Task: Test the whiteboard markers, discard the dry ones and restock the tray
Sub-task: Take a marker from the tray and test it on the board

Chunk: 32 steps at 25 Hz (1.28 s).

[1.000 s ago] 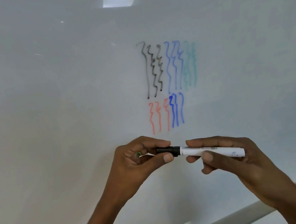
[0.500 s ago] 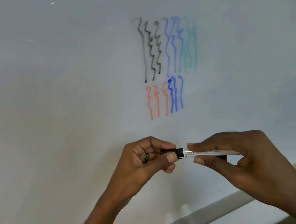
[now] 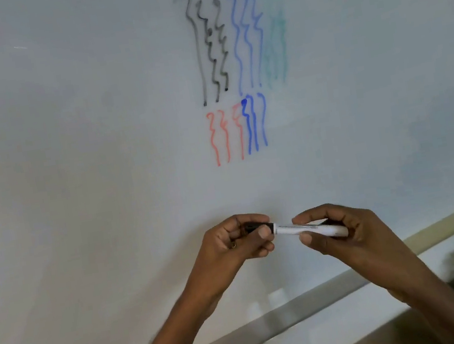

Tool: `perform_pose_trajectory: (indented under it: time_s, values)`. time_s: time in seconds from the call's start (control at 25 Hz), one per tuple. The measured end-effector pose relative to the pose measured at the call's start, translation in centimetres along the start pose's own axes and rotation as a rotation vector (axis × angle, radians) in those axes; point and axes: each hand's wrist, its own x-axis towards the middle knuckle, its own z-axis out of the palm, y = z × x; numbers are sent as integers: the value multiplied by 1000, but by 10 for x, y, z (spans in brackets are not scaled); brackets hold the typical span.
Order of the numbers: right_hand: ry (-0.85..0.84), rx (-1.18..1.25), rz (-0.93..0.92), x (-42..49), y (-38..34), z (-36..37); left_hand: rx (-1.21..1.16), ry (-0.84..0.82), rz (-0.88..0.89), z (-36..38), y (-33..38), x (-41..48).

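A person holds a whiteboard marker level before the lower middle of the whiteboard, the left hand curled round its black cap and the right hand pinching the white barrel. Above it, test squiggles in black, blue, faint green, red and darker blue suggest testing is well along. Whether this marker is being opened or capped cannot be told, and no discarding or tray restocking shows.

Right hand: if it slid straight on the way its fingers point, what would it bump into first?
Probably the left hand, gripping the black cap of the same marker; only a short bare stretch of it separates the hands, though depth is unclear.
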Motion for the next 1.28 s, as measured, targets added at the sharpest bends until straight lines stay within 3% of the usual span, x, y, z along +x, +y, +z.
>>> perform_pose_trajectory:
  time_s: [0.2,0.4,0.56,0.8,0.96,1.12,1.28]
  values:
    - [207,332,161,-27,49,-24,-210,29,-155,27,-53,6]
    - [460,472,319,-79,116,-47,-404,-11,-397,85,-108,14]
    - [742,634,434,-127,177,-67,-310,-47,-589,141,-170,11]
    - [1041,503,702,-190,261,-109,-106,-99,-763,234,-246,11]
    - [1122,539,828,-222,304,-156,77,-72,-797,306,-292,18]
    - [1107,415,1035,-257,358,-205,206,-129,-841,375,-328,22]
    - [1119,663,1149,-279,402,-246,408,-187,-782,430,-356,37]
